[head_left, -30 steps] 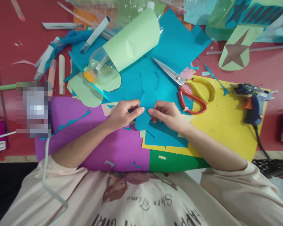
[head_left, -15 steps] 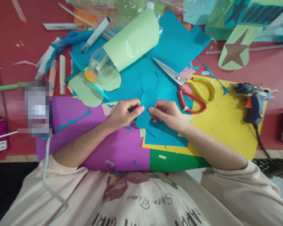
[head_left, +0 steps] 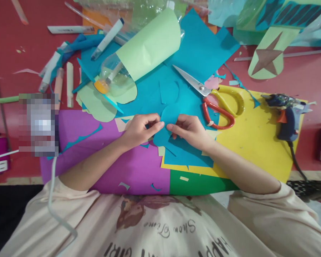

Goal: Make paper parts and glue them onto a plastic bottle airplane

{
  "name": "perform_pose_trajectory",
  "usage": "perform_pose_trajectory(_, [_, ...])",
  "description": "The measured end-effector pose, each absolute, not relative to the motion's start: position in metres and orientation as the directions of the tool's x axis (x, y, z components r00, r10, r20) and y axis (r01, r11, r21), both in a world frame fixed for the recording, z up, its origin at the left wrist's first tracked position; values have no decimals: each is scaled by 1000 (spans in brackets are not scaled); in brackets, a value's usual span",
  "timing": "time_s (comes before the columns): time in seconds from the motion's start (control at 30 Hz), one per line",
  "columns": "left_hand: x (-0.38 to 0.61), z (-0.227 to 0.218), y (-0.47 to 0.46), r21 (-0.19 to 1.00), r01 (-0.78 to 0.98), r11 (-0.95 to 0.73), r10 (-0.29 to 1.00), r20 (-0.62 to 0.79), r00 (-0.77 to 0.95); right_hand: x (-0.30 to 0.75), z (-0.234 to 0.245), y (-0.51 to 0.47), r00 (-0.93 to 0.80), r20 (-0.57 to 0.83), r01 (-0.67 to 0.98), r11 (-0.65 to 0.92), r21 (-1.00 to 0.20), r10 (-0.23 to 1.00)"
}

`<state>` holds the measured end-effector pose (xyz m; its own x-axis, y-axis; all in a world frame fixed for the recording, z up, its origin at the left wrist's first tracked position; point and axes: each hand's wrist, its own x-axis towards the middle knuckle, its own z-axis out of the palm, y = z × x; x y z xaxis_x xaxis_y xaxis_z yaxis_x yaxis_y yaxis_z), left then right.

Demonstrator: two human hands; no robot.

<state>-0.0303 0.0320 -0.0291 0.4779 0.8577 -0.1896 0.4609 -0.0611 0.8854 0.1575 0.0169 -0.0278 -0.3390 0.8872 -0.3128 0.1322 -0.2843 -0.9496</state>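
Observation:
Both hands pinch a blue paper cutout [head_left: 166, 123] with rounded ends and a narrow waist. My left hand [head_left: 144, 129] grips its left edge at the waist, thumb on top. On the opposite edge, my right hand [head_left: 191, 131] holds it between thumb and curled fingers. The cutout is over larger blue paper sheets [head_left: 191, 155]. Scissors [head_left: 202, 89] with one red and one yellow handle lie just beyond my right hand. Beyond my left hand is a plastic bottle [head_left: 152, 44] wrapped in pale green paper, lying on its side.
A glue gun [head_left: 287, 117] rests on yellow paper [head_left: 251, 142] at the right. Markers [head_left: 107, 39] and a coil of blue material lie at the upper left. Purple paper [head_left: 91, 142] with blue scraps is under my left arm. A blurred device [head_left: 44, 125] with a cable stands at the left.
The blue cutout has tilted slightly and its waist is less pinched in view. My hands stay nearly in place, still holding its edges.

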Motion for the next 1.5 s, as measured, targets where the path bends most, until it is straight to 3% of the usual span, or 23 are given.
perform_pose_trajectory(0.8, [-27,-35,34,884,453,-119,830,-162,534,157,-27,17,-324,-245,38,-246,-969,914])
perform_pose_trajectory(1.5, [-28,-35,35,910,407,-82,859,-143,492,159,-26,19,-300,-304,-65,-337,-939,904])
